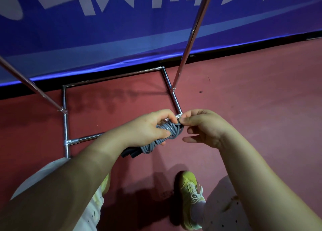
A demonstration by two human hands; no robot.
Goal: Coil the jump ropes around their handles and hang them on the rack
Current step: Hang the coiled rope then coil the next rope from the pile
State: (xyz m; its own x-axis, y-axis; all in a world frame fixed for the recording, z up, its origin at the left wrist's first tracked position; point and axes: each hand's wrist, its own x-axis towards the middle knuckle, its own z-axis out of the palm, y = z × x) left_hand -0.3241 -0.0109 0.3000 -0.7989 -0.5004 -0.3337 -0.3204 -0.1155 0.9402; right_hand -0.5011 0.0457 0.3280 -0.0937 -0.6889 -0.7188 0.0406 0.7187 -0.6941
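Note:
A grey jump rope (168, 134) is wound in a bundle round its dark handles (129, 152), whose ends stick out below my left wrist. My left hand (148, 128) grips the bundle, thumb across the coils. Right beside it, my right hand (203, 124) pinches the rope's end at the top of the bundle between thumb and forefinger. The chrome rack (187, 49) stands in front of me; its uprights rise left and right, and its base frame lies on the floor under my hands. The rack's top bar is out of view.
Red floor (252, 91) stretches to the right. A blue banner with white lettering (113, 30) runs along the wall behind the rack. My yellow shoes (190, 194) and light trousers show at the bottom.

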